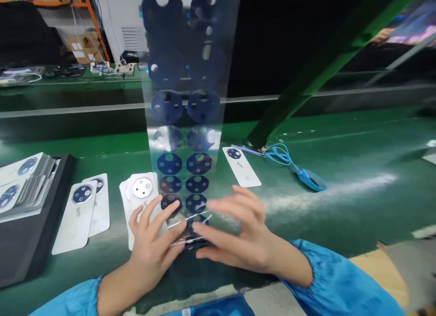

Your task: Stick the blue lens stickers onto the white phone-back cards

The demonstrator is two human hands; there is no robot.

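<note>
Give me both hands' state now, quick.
Left hand: pinching the lower end of the film strip.
Right hand: blurred, touching the same end; grip cannot be told.

Nothing legible shows: the white labels (79, 53) on the cardboard boxes (89, 41) in the background are blurred, the small tag (185, 312) at the lower edge is too small, and the film sheet (185, 170) shows no readable print

Single view here, from the head, looking forward and down across the green table (340, 193). The clear film strip (185, 125) rises dead centre, very near the lens. Left hand (151, 243) and right hand (238, 236) sit close in, just below it; the orange rack (91, 16) stands far behind it, up left.
</note>
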